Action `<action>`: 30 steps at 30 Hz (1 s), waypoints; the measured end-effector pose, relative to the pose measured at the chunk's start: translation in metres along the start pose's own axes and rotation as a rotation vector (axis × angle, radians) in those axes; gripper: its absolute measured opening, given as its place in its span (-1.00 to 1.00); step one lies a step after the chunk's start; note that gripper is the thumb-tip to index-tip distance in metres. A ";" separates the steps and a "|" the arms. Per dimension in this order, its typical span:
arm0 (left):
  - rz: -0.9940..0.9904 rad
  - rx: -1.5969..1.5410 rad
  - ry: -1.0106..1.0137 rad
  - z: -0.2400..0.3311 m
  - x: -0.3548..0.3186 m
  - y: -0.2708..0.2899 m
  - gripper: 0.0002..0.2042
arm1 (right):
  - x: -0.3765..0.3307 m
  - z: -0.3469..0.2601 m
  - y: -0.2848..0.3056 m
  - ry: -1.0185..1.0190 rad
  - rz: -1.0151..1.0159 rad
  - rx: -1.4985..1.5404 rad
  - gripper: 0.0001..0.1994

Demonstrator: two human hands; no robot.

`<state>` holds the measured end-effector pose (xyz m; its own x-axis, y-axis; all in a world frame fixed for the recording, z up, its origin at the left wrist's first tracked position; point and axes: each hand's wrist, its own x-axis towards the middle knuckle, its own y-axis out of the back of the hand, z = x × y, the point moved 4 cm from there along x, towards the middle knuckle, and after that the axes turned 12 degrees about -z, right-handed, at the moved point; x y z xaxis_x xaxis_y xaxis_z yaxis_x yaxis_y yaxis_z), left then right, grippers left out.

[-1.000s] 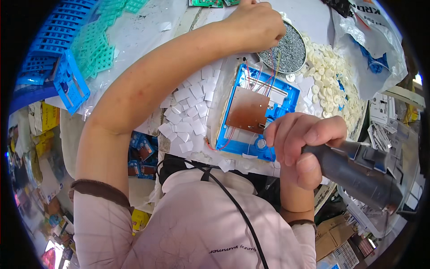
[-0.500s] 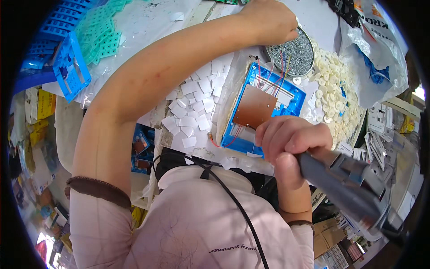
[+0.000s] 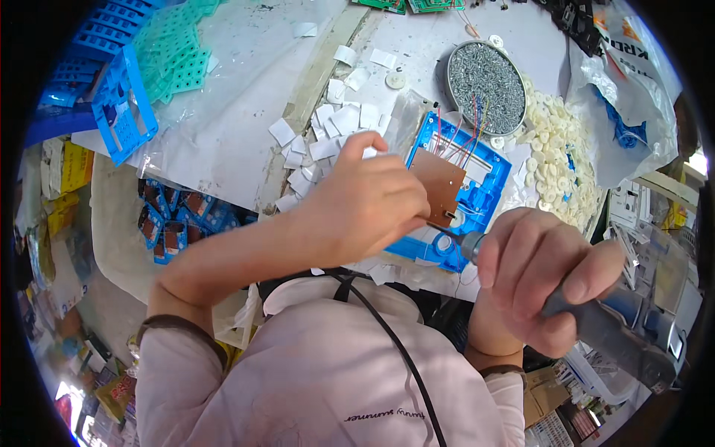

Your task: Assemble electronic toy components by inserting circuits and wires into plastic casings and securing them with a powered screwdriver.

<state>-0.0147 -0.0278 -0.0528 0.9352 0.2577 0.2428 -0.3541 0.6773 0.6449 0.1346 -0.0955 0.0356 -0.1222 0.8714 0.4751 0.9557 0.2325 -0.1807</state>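
My right hand (image 3: 551, 276) is wrapped round a dark grey electric screwdriver (image 3: 618, 335), its bit pointing left at the work. The bit meets the lower edge of a brown circuit board (image 3: 436, 179), which lies in a blue plastic housing (image 3: 488, 197). My left hand (image 3: 372, 197) is closed in a pinch at the bit's tip; whatever its fingers hold is hidden. Thin red and blue wires (image 3: 471, 141) rise from the board's far side. Just beyond the housing stands a round tin (image 3: 450, 78) full of small silver screws (image 3: 488, 86).
White paper squares (image 3: 346, 119) are scattered left of the housing. Cream plastic discs (image 3: 555, 149) are heaped on the right, near a plastic bag (image 3: 633, 112). Teal and blue plastic parts (image 3: 175, 63) lie far left. A pale bin (image 3: 112, 231) holds several blue units (image 3: 175, 223).
My left hand has come back from the screw tin to the circuit board's lower edge. The screwdriver, in my right hand, has swung so that its bit reaches the board.
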 end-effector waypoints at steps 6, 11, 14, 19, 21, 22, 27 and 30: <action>0.106 -0.058 0.021 0.005 -0.007 -0.002 -0.83 | 0.000 0.007 -0.008 -0.027 0.003 -0.039 -0.69; 0.126 0.020 0.071 0.001 -0.008 0.005 -0.79 | 0.004 0.010 -0.008 -0.003 0.032 -0.044 -0.70; 0.144 0.127 0.138 0.003 -0.010 0.006 -0.76 | 0.005 0.022 0.006 0.011 0.081 -0.066 -0.68; -0.030 0.255 0.094 0.005 -0.023 -0.007 -0.78 | 0.012 0.049 0.018 0.009 0.060 -0.071 -0.69; 0.001 0.270 0.084 0.003 -0.024 -0.010 -0.80 | 0.013 0.053 0.018 0.014 0.051 -0.070 -0.70; 0.017 0.279 0.079 0.003 -0.025 -0.010 -0.80 | 0.014 0.054 0.017 0.020 0.045 -0.064 -0.71; 0.052 0.274 0.085 0.005 -0.024 -0.010 -0.84 | 0.014 0.063 0.015 0.013 -0.024 -0.118 -0.75; 0.069 0.270 0.085 0.005 -0.025 -0.009 -0.86 | 0.016 0.066 0.011 0.033 -0.070 -0.156 -0.76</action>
<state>-0.0346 -0.0436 -0.0608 0.9013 0.3612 0.2391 -0.3933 0.4510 0.8012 0.1258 -0.0507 -0.0156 -0.1835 0.8402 0.5103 0.9754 0.2202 -0.0118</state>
